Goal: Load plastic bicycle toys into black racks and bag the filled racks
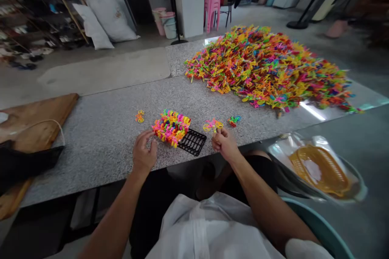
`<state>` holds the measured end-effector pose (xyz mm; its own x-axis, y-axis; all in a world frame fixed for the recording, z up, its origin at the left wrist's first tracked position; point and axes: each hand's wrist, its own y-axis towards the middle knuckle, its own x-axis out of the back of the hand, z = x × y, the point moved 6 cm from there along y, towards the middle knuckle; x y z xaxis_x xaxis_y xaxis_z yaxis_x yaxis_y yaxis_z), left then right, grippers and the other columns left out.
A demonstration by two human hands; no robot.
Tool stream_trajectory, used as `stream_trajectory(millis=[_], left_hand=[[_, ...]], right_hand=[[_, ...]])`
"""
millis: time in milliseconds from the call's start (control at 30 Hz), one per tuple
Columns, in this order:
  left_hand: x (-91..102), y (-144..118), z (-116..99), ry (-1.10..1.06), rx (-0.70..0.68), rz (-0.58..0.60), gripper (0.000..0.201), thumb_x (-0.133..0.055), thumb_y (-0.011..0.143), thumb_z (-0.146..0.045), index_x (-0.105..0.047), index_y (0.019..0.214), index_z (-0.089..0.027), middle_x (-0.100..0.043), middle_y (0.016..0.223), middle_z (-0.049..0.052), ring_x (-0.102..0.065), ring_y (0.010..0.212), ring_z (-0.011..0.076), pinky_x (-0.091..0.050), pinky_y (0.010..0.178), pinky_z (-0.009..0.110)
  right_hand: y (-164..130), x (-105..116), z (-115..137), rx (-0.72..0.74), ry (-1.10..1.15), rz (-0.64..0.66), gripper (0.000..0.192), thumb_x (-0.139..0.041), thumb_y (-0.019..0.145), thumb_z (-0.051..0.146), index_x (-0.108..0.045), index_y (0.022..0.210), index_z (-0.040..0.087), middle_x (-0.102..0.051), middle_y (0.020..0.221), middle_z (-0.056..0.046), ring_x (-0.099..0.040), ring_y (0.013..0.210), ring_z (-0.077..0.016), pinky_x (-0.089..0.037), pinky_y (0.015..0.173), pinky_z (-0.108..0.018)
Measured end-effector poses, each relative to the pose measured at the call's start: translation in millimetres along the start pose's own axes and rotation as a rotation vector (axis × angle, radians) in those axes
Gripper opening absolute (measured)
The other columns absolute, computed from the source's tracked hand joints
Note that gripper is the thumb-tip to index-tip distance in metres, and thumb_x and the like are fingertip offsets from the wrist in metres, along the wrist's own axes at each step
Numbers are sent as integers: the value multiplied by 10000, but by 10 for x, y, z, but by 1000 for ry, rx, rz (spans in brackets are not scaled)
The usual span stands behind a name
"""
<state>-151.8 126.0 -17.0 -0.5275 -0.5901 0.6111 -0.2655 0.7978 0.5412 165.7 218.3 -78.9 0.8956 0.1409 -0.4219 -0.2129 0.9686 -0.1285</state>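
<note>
The right hand (pixel 224 142) pinches small plastic rings (pixel 212 125) just right of the black grid tray (pixel 192 142); they look light and stiff, best pinched by the edges. The left hand (pixel 144 154), open, touches the tray's filled side.

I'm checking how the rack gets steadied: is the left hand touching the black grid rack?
Apart. The head view shows the left hand beside the coloured pieces loaded on the rack, with bare tabletop between its fingers and the black grid.

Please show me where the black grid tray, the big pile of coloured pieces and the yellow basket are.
black grid tray (pixel 193 142): head view, on its bare right part.
big pile of coloured pieces (pixel 267 66): head view, pile's middle.
yellow basket (pixel 330 170): head view, on its woven wall.
</note>
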Motion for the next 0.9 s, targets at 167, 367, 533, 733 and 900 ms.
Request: stream_trajectory(millis=[167, 367, 533, 733, 900], left_hand=[[198, -36, -325, -224, 192, -9, 304, -656, 998, -429, -740, 1187, -207, -761, 1205, 107, -725, 1069, 224, -617, 847, 345], [-259, -103, -916, -786, 551, 594, 618, -793, 886, -625, -685, 1321, -200, -723, 1029, 69, -628, 718, 137, -468, 540, 235], [-455, -164, -927, -875, 666, 655, 598, -845, 835, -604, -693, 1266, -219, -661, 899, 6, -497, 606, 80, -351, 499, 212], [-419, -206, -842, -779, 565, 670, 464, -801, 870, -539, -747, 1197, -215, -677, 838, 6, -544, 625, 110, -454, 573, 253], [-50, 63, -203, -387, 448, 129, 343, -684, 935, -484, -757, 1119, -204, -774, 968, 47, -699, 854, 180, -576, 798, 314]], right_hand=[[-88, -204, 159, 134, -155, 48, 478, -854, 800, 451, -409, 826, 281, -428, 606, 125, -387, 459, -82, -361, 455, -220], [-461, -631, 225, 112, -290, 353, 474, -891, 840, 473, -471, 853, 253, -513, 716, 77, -438, 608, -95, -393, 570, -226], [-580, -721, 76, -14, -221, 389, 472, -914, 817, 536, -558, 969, 265, -541, 650, 92, -479, 521, -106, -409, 512, -230], [-626, -706, -163, -206, -234, 508, 445, -907, 777, 592, -675, 867, 223, -573, 609, 65, -496, 464, -108, -450, 469, -248], [-281, -451, -237, -147, -486, 165, 335, -830, 829, 527, -718, 906, 221, -579, 547, 66, -546, 469, -138, -453, 477, -241]])
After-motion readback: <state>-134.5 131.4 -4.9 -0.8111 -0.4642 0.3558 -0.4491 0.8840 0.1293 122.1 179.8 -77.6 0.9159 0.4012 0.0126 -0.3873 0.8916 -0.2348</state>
